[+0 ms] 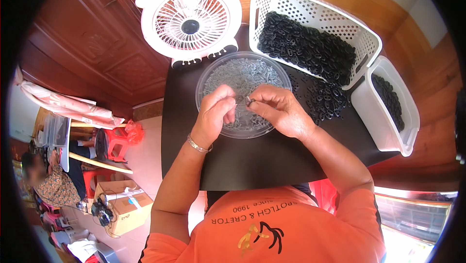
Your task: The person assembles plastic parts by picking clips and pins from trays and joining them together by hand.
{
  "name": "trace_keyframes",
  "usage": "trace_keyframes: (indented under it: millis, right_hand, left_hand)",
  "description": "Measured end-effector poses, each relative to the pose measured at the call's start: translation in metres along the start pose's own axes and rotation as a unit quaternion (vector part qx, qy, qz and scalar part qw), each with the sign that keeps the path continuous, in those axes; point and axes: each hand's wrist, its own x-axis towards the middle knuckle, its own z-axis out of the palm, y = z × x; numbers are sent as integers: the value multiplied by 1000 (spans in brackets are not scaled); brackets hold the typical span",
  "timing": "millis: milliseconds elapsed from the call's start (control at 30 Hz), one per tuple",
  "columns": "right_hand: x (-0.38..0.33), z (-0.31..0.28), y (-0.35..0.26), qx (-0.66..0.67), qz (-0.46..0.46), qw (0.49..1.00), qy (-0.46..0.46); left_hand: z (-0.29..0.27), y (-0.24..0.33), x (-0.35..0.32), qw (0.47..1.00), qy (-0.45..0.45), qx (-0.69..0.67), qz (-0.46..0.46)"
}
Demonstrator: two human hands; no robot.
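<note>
My left hand [216, 112] and my right hand [276, 107] meet over a round clear plastic tray [208, 76] filled with small grey parts. Both pinch a tiny dark piece [248, 101] between their fingertips, with a small grey part at the left fingertips. A silver bracelet [198, 145] sits on my left wrist. A loose heap of small black ring-shaped parts [326, 102] lies on the black tabletop [262, 158] just right of my right hand.
A white perforated basket [361, 37] full of black parts stands at the back right, a white tub [388, 117] beside it. A white desk fan [190, 20] stands behind the tray. At far left a seated person, red stools and a cardboard box [124, 207] occupy the floor.
</note>
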Motion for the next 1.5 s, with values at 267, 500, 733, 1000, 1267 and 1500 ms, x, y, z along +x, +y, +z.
trace_keyframes:
  millis: [267,500,733,1000,1267,1500]
  right_hand:
    - [-1,4,-4,-103,97,989,-52]
    - [0,5,-1,-89,96,991,-32]
    - [-1,6,-1,-106,90,990,-16]
    - [0,5,-6,-139,88,986,-15]
    - [-1,5,-3,-122,89,988,-14]
    - [0,7,5,-103,81,991,-11]
  left_hand:
    - [2,2,-2,998,5,-52,-18]
    - [4,3,-3,1000,-4,-6,-16]
    - [6,1,-3,1000,1,-2,-7]
    - [10,0,-4,1000,12,-17,-18]
    - [7,-3,-2,978,21,-178,-110]
    - [10,-2,-2,970,6,-196,-145]
